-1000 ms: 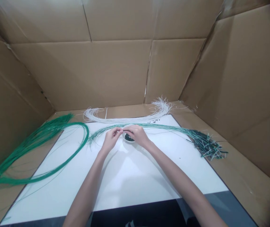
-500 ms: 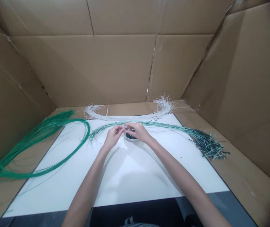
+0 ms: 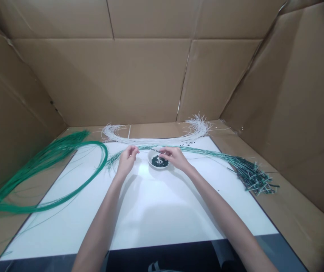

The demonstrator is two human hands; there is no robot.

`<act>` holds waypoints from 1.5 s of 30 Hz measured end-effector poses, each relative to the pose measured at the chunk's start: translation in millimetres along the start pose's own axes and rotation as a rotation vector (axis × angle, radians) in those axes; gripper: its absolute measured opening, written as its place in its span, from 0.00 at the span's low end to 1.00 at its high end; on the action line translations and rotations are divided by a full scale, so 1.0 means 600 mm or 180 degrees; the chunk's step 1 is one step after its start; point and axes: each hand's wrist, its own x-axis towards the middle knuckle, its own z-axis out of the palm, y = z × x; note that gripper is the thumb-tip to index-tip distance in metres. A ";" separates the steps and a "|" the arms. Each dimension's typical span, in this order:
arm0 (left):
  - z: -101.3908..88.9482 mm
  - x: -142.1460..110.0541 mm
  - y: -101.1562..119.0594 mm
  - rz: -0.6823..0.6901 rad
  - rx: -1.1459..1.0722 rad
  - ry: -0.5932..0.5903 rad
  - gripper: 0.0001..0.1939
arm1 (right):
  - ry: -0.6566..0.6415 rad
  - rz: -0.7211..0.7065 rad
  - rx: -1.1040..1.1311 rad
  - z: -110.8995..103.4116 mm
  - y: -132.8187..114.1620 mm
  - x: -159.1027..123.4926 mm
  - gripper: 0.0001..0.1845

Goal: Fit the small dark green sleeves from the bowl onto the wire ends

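Observation:
A small white bowl [image 3: 149,161] with dark beads [image 3: 160,162] stands between my hands. My right hand [image 3: 175,157] is at its right rim, fingertips pinched on a thin strand [image 3: 156,150] whose dark, beaded-looking end points left above the bowl. To the left of the bowl, apart from it, my left hand [image 3: 127,160] is closed with thumb and fingertips together; anything in the pinch is too small to make out. Just behind both hands runs a bundle of thin green strands [image 3: 204,151], its right end [image 3: 254,177] thick with dark pieces and pale tips.
Green strands [image 3: 56,202] lie looped at the left. A curved bundle of white strands [image 3: 150,142] lies at the back, with several loose dark beads [image 3: 188,144] near it. Cardboard walls [image 3: 147,79] enclose the back and sides of the white board [image 3: 162,211].
My hands were together over the bowl and have parted. The left has moved left; the right has drawn to the right with the strand, uncovering the beads.

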 end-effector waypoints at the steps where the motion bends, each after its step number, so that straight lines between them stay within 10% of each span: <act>1: -0.004 0.001 -0.002 -0.0024 0.0100 0.0030 0.09 | 0.0088 0.0089 0.0081 -0.003 0.002 -0.004 0.08; 12: 0.045 -0.039 0.042 0.1864 0.1058 -0.0489 0.14 | 0.0726 -0.0380 -0.0129 -0.007 -0.023 -0.049 0.08; 45: 0.061 -0.059 0.054 0.1745 0.0581 -0.0515 0.07 | 0.0567 -0.0412 0.0126 -0.011 -0.046 -0.068 0.05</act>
